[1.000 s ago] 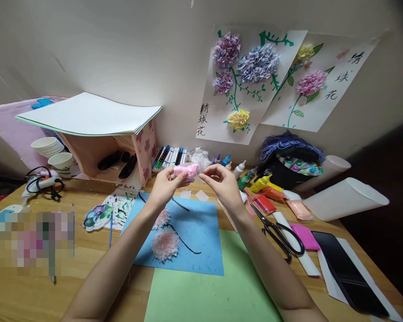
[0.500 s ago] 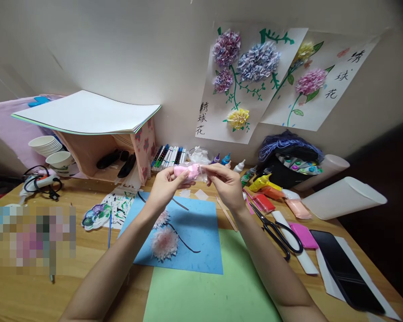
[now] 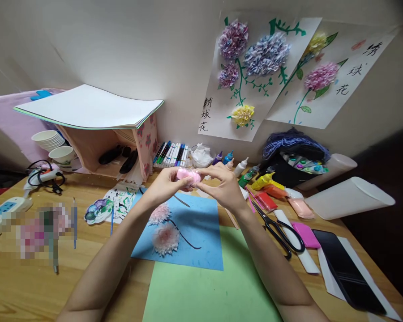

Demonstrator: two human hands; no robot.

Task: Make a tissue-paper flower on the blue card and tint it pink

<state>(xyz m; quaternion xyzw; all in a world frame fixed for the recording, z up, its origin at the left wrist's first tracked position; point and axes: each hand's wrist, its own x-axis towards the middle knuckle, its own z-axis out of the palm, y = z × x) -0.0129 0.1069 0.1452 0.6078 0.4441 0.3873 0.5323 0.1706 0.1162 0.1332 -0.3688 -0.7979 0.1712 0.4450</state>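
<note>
A lump of soft pink clay (image 3: 188,176), with clear plastic wrapping about it, is held up above the far edge of the blue sheet (image 3: 204,237). My left hand (image 3: 166,184) is closed around its left side, thumb in front. At its right end, the fingertips and thumb of my right hand (image 3: 220,182) pinch the clay or its wrapper; which of the two I cannot tell. Below my hands, two pale pink fringed flowers (image 3: 165,239) and dark curved stems (image 3: 184,235) lie on the blue sheet, which overlaps a green sheet (image 3: 208,293).
To the right lie black scissors (image 3: 278,232), a phone (image 3: 347,270) and bagged clay packs (image 3: 266,201). Paint bottles (image 3: 241,167) and markers (image 3: 171,153) line the wall. Leftward are a paint palette (image 3: 98,210), a pink box (image 3: 147,145) and a power strip (image 3: 11,212).
My right fingers have shifted from tugging at the wrapper's end to spreading wider against the clay's right side. My left hand still holds it. The camera view has shifted slightly.
</note>
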